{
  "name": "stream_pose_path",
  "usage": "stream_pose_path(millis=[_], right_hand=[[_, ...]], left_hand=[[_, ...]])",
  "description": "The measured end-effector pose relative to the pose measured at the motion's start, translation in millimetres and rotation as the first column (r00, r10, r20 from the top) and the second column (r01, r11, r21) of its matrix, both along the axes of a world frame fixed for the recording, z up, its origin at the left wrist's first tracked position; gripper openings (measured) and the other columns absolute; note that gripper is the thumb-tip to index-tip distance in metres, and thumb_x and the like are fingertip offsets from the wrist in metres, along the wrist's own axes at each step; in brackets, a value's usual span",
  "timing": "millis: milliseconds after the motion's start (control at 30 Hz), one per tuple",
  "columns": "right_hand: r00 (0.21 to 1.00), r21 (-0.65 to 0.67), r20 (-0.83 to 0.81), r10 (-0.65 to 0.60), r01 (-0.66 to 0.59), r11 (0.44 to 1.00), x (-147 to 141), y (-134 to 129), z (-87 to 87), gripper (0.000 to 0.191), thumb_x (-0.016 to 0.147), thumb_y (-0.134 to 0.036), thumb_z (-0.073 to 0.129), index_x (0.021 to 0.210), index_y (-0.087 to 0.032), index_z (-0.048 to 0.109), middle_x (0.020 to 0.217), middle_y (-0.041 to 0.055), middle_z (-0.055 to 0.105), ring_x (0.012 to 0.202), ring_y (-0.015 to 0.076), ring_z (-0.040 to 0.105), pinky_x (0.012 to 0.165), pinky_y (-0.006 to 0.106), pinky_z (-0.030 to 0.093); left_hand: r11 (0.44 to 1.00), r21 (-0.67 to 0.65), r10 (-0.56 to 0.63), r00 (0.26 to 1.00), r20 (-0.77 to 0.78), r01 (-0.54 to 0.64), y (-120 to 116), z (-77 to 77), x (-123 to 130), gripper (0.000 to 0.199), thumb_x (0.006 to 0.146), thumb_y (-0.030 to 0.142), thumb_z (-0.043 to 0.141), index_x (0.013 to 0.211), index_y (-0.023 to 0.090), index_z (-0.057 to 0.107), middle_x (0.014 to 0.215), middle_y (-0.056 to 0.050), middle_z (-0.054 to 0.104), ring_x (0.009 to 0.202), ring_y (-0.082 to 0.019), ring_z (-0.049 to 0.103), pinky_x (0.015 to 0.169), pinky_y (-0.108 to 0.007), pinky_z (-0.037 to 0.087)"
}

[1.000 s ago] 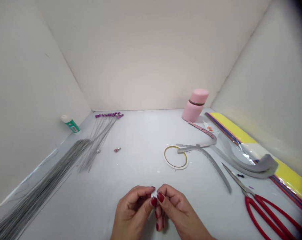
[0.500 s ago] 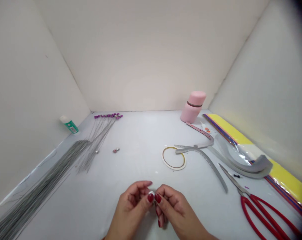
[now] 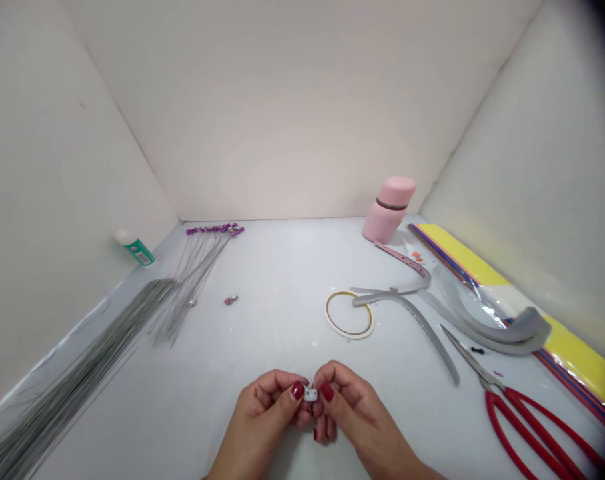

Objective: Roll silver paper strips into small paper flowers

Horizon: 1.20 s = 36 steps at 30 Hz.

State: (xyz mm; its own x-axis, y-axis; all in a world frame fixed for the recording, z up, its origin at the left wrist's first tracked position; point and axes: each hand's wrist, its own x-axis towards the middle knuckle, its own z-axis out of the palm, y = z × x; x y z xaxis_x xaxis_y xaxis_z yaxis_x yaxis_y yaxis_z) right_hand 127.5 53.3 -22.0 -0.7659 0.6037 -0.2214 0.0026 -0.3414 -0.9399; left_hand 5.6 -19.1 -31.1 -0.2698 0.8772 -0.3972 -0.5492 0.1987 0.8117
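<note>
Off-white walls (image 3: pixel 302 113) around a pale worktop (image 3: pixel 282 267)

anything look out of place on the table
One small pink and silver bead lies alone on the white table, apart from the purple-tipped wires, so it looks stray.

Tiny white piece (image 3: pixel 310 394) (grey-speckled, pinched)

White-and-silver piece (image 3: pixel 310 394) at 6 o'clock; red scissor handles (image 3: pixel 495 427) at 4; pink bottle (image 3: pixel 386 223) at 1; yellow sheet (image 3: pixel 582 360), striped edge, at 3.
</note>
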Motion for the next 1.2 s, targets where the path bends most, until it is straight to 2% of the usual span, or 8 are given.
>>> stream_pose_path(millis=[233, 400, 567, 633, 733, 833, 1033, 1200], right_hand=[[0.997, 0.286, 0.072, -0.040, 0.018, 0.958, 5.7, 1.0, 0.6, 0.018, 0.082, -0.031, 0.053, 0.071, -0.016, 0.055, 0.061, 0.0005, 0.056, 0.053, 0.0108, 0.050, 0.052, 0.022, 0.040], [0.997, 0.753, 0.067, -0.050, -0.017, 0.657, 12.3, 5.3, 4.9, 0.019, 0.085, -0.014, 0.044, 0.078, -0.017, 0.062, 0.069, 0.0058, 0.059, 0.066, 0.0155, 0.055, 0.061, 0.025, 0.043], [0.997, 0.882, 0.083, 0.000, -0.074, 0.465, 14.1, 7.6, 3.3, 0.022, 0.083, -0.009, 0.042, 0.083, -0.017, 0.063, 0.071, 0.0076, 0.060, 0.064, 0.0157, 0.055, 0.057, 0.025, 0.043], [0.999, 0.853, 0.023, -0.042, 0.002, 0.522, 13.1, 8.4, 0.7, 0.018, 0.083, -0.012, 0.043, 0.089, -0.018, 0.060, 0.073, 0.0064, 0.061, 0.065, 0.0155, 0.056, 0.059, 0.024, 0.044], [0.987, 0.665, 0.062, -0.145, 0.068, 0.744, 10.9, 8.9, -1.8, 0.011, 0.085, -0.023, 0.046, 0.089, -0.018, 0.055, 0.070, 0.0035, 0.060, 0.062, 0.0142, 0.056, 0.057, 0.023, 0.044], [0.991, 0.484, 0.123, -0.056, -0.011, 0.875, 9.1, 7.4, -2.2, 0.019, 0.085, -0.033, 0.046, 0.078, -0.017, 0.053, 0.062, 0.0008, 0.056, 0.056, 0.0125, 0.052, 0.053, 0.022, 0.042], [0.996, 0.274, 0.084, 0.032, -0.054, 0.960, 6.7, 4.0, -3.6, 0.026, 0.087, -0.037, 0.043, 0.074, -0.015, 0.051, 0.058, -0.0014, 0.050, 0.054, 0.0105, 0.048, 0.052, 0.022, 0.039], [0.992, 0.220, 0.074, 0.100, -0.114, 0.969, 6.4, 2.4, -4.7, 0.029, 0.088, -0.040, 0.040, 0.074, -0.016, 0.047, 0.055, -0.0027, 0.049, 0.051, 0.0098, 0.046, 0.052, 0.022, 0.037]], left_hand=[[1.000, -0.001, 0.026, 1.000, 0.006, -0.026, -0.6, 9.1, 0.0, 0.022, 0.065, 0.033, 0.071, 0.066, 0.012, 0.065, 0.054, 0.000, 0.061, 0.055, -0.010, 0.054, 0.056, -0.020, 0.040], [0.999, -0.036, 0.035, 0.999, 0.033, -0.034, -0.3, 15.1, -1.5, 0.022, 0.066, 0.033, 0.071, 0.065, 0.012, 0.065, 0.057, -0.002, 0.064, 0.055, -0.009, 0.056, 0.055, -0.017, 0.042], [0.998, -0.049, -0.025, 0.994, 0.103, 0.030, 0.7, 14.5, -4.3, 0.026, 0.062, 0.030, 0.074, 0.079, 0.012, 0.067, 0.056, -0.002, 0.066, 0.052, -0.008, 0.057, 0.051, -0.016, 0.042], [0.999, -0.047, -0.012, 0.999, 0.053, 0.015, 0.7, 16.1, -5.4, 0.025, 0.059, 0.027, 0.077, 0.078, 0.012, 0.068, 0.056, -0.001, 0.067, 0.053, -0.008, 0.058, 0.055, -0.016, 0.043], [0.999, -0.021, 0.041, 0.998, -0.051, -0.042, -0.4, 20.2, -5.2, 0.024, 0.058, 0.027, 0.077, 0.077, 0.015, 0.070, 0.059, 0.000, 0.067, 0.057, -0.009, 0.058, 0.059, -0.017, 0.045], [0.999, 0.014, 0.036, 0.991, -0.129, -0.034, -2.6, 22.4, -2.9, 0.021, 0.061, 0.028, 0.075, 0.078, 0.016, 0.070, 0.061, 0.001, 0.066, 0.060, -0.010, 0.058, 0.060, -0.019, 0.045], [0.995, 0.077, -0.048, 0.965, -0.260, 0.070, -5.2, 18.9, -1.8, 0.019, 0.068, 0.026, 0.069, 0.085, 0.016, 0.067, 0.072, -0.002, 0.067, 0.067, -0.014, 0.060, 0.063, -0.022, 0.047], [0.991, 0.087, -0.063, 0.918, -0.392, 0.105, -8.9, 17.6, 0.2, 0.017, 0.072, 0.027, 0.065, 0.083, 0.014, 0.064, 0.067, -0.004, 0.066, 0.063, -0.015, 0.061, 0.060, -0.025, 0.047]])
